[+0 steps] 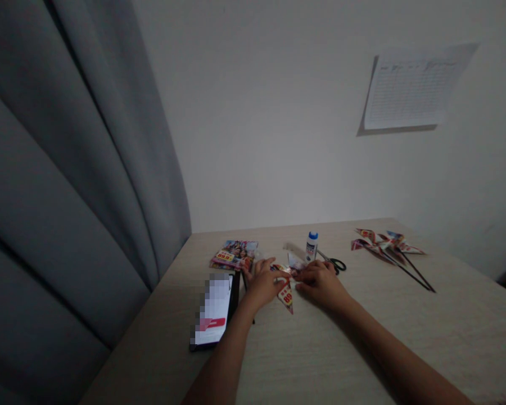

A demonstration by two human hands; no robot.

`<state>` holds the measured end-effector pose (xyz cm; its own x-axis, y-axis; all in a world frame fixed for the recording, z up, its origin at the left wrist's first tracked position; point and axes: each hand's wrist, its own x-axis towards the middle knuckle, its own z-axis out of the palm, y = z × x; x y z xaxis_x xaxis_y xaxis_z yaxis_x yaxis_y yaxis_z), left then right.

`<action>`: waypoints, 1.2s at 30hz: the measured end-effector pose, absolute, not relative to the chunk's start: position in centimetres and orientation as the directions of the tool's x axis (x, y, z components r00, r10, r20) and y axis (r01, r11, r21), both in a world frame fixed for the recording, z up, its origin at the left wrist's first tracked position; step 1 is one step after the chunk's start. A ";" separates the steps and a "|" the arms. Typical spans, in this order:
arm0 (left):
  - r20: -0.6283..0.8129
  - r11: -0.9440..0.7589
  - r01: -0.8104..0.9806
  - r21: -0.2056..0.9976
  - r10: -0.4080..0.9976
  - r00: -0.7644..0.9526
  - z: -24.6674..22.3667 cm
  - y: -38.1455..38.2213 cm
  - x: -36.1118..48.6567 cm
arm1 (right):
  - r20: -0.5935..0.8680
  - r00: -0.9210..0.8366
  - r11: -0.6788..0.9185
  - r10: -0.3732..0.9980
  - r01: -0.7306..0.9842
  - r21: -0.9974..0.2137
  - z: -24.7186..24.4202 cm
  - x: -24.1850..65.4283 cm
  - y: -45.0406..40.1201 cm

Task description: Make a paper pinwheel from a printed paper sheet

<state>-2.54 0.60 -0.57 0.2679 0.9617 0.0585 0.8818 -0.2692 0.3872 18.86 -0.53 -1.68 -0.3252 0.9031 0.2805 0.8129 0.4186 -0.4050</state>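
A paper pinwheel (pixel 285 296) with colourful print and a pointed blade toward me lies on the table between my hands. My left hand (pixel 262 282) holds it from the left, its index finger reaching to the middle and the other fingers bent. From the right, my right hand (pixel 319 280) pinches the pinwheel near its centre, fingers closed together. My hands cover part of the folded paper. Just behind my right hand stands a white glue bottle (pixel 311 248) with a blue cap. Scissors (pixel 339 264) with black handles lie beside it, partly hidden.
A stack of printed paper (pixel 235 253) lies at the back left. Nearer is a phone (pixel 214 315) with a lit screen, close to my left forearm. Pinwheels on black sticks (pixel 383 245) lie at the right. A curtain (pixel 88 169) hangs left; a paper sheet (pixel 407 90) is on the wall.
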 end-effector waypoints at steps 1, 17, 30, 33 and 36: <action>0.059 -0.265 0.879 0.396 0.963 0.264 -0.5 0.6 -2.5 | 0.282 -0.327 0.421 0.902 0.811 -0.406 -1.7 18.9 -0.5; 0.220 -0.349 0.897 0.270 0.930 0.295 -1.3 0.3 -2.3 | 0.273 -0.338 0.427 0.901 0.808 -0.406 -1.7 18.8 -0.5; 0.156 -0.337 0.903 0.268 0.940 0.305 -1.3 0.4 -2.6 | 0.275 -0.347 0.434 0.897 0.811 -0.391 -2.1 19.0 -0.3; 0.142 -0.323 0.906 0.274 0.945 0.294 -1.2 0.4 -2.5 | 0.279 -0.355 0.444 0.892 0.807 -0.390 -2.0 19.0 -0.4; 0.131 -0.320 0.904 0.284 0.947 0.294 -1.2 0.5 -2.4 | 0.292 -0.340 0.437 0.894 0.807 -0.398 -2.1 18.9 -0.4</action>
